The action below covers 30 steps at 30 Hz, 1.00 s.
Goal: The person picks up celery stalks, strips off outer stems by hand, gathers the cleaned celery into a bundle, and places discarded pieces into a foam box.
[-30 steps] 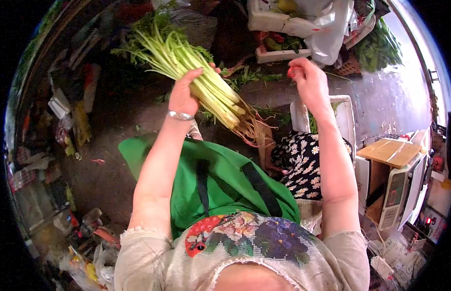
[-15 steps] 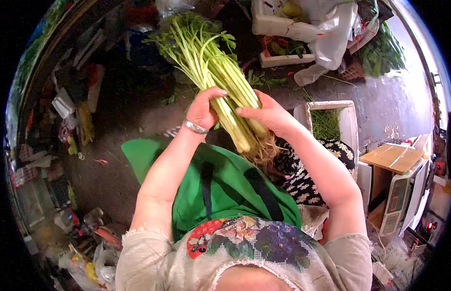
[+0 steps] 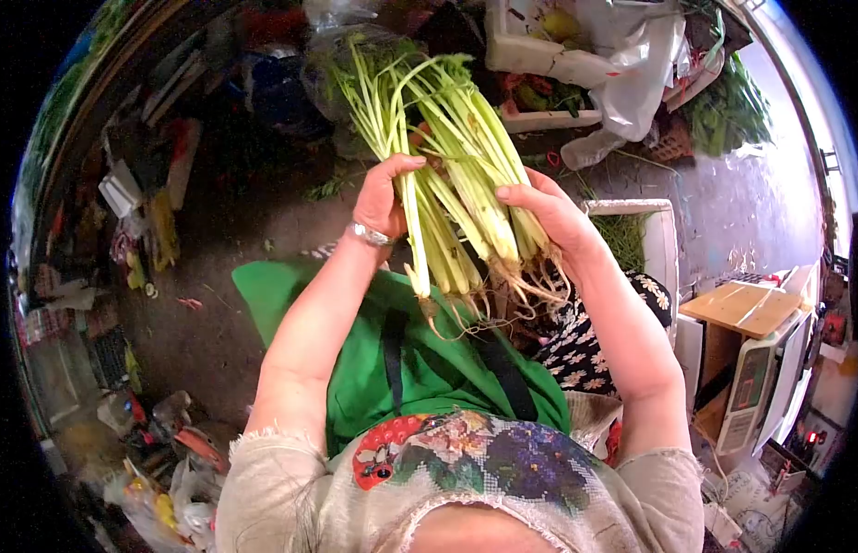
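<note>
A bunch of celery [image 3: 461,175] with pale green stalks is held in front of me, leaves pointing away and stringy roots hanging over my green apron [image 3: 429,369]. My left hand [image 3: 384,195] wraps round the left side of the stalks, with a metal band on its wrist. On the other side, my right hand [image 3: 553,212] grips the thicker right part, its thumb lying across the stalks. The bunch is fanned out, with a gap between the left and right stalks near the top. The fingers beneath the bunch are mostly hidden.
A white foam box [image 3: 664,240] of thin greens stands to the right. Beyond it are more foam boxes [image 3: 530,60], a plastic bag [image 3: 632,83] and leafy greens [image 3: 724,106]. A scale [image 3: 750,378] sits at the right; plastic bags [image 3: 161,502] lie at lower left.
The celery has spread from a tight bunch into a wider fan, and its roots now splay apart. My right hand has moved slightly right, and the stalks stand more upright in view.
</note>
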{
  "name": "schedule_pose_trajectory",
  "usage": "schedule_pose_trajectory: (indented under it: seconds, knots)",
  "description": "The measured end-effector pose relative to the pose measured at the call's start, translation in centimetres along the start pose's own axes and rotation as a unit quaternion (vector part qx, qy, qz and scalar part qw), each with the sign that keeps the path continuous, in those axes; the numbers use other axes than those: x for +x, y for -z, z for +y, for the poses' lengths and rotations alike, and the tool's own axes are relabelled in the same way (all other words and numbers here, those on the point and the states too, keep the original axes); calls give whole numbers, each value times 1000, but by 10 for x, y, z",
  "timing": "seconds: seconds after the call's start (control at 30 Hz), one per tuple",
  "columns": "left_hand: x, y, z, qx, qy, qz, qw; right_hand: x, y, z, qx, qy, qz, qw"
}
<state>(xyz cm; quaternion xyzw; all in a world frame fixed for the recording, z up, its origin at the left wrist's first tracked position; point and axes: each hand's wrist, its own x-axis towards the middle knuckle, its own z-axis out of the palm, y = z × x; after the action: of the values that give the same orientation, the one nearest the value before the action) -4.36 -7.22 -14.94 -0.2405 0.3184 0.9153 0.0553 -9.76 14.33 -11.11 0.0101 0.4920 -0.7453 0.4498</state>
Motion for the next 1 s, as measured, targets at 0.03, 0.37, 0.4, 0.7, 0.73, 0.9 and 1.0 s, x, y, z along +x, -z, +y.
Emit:
schedule_pose_trajectory:
  seconds: [0.03,0.37,0.4,0.7,0.73,0.9,1.0]
  knots:
    - [2,1,-1,-26,11,-13,1000,4,3,4,-1,-1,-1,1000]
    - [18,17,-20,19,-69,-10,997,20,1,34,-133,14,-109,985]
    - [17,16,-21,25,-91,-18,995,20,-1,36,-156,35,-103,982]
    - [11,8,-14,44,-98,-34,994,22,5,33,-46,-28,27,998]
    - [10,7,-12,21,-82,-64,994,22,5,33,-97,14,16,995]
    - [10,9,-12,-18,-46,-27,998,26,10,47,-222,91,3,971]
    - [22,18,-27,31,-88,-5,996,25,9,48,-355,112,6,928]
